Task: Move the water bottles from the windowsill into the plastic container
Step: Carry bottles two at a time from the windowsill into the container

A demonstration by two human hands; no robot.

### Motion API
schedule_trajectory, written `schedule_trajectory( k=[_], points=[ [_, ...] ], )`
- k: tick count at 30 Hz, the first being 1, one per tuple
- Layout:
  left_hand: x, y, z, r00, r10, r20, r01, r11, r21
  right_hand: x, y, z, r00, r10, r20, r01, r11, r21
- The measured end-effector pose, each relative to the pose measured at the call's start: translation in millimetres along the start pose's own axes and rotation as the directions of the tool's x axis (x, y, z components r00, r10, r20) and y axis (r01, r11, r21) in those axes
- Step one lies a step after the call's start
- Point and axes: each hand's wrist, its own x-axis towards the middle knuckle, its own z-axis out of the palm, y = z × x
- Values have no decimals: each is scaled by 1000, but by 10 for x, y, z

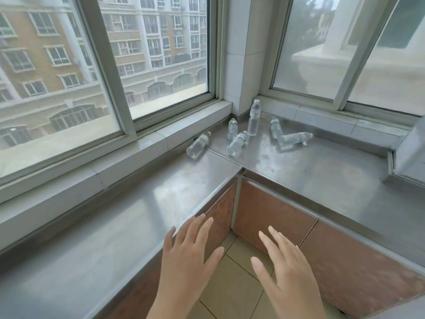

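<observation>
Several clear water bottles with white caps lie scattered in the corner of the steel windowsill (310, 171). One bottle (254, 117) stands upright near the tiled pillar. Another small one (232, 129) stands beside it. One bottle (198, 145) lies on its side at the left, one (237, 143) lies in the middle, and two more (294, 139) lie to the right. My left hand (187, 256) and my right hand (287, 270) hover low in front, fingers spread, both empty and well short of the bottles. No plastic container is in view.
The sill runs in an L along two windows (147, 54), with a white tiled pillar (243, 54) in the corner. Brown tiled fronts (271, 210) drop below the sill edge to a beige tiled floor (232, 286). A boxy frame (407, 162) stands at the right.
</observation>
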Motion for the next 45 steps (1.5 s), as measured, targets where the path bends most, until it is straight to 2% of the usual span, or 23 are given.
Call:
schedule_trajectory(
  k=[5, 11, 16, 22, 28, 34, 38, 40, 45],
  points=[
    [943, -98, 553, 999, 27, -31, -29, 999, -43, 891, 331, 237, 999, 47, 5, -47, 999, -8],
    [2304, -54, 1119, 998, 68, 14, -67, 992, -105, 2099, 586, 414, 998, 70, 9, -69, 995, -79],
    [3323, -7, 1459, 990, 132, 55, -126, 987, -104, 2946, 895, 457, 989, 148, 11, -147, 986, -80],
    [4271, -14, 2013, 992, 93, 83, -89, 995, -50, 3871, 1322, 714, 984, 158, 84, -151, 985, -83],
    [5277, 78, 2831, 956, -28, 291, 15, 999, 44, 4855, 1890, 1084, 979, 96, 181, -92, 995, -27],
    [5938, 46, 3530, 906, -192, 378, 143, 978, 154, 5655, 2374, 1373, 968, 48, 248, -54, 998, 17],
    [6114, 4, 3788, 849, -262, 460, 232, 965, 123, 5949, 2626, 1594, 954, 35, 296, -50, 998, 43],
    [6199, 26, 3813, 795, -336, 505, 328, 938, 107, 6069, 2732, 1682, 951, 48, 305, -74, 995, 73],
    [6301, 52, 3752, 701, -464, 542, 567, 823, -28, 6455, 2910, 1889, 947, 149, 285, -218, 949, 229]
  ],
)
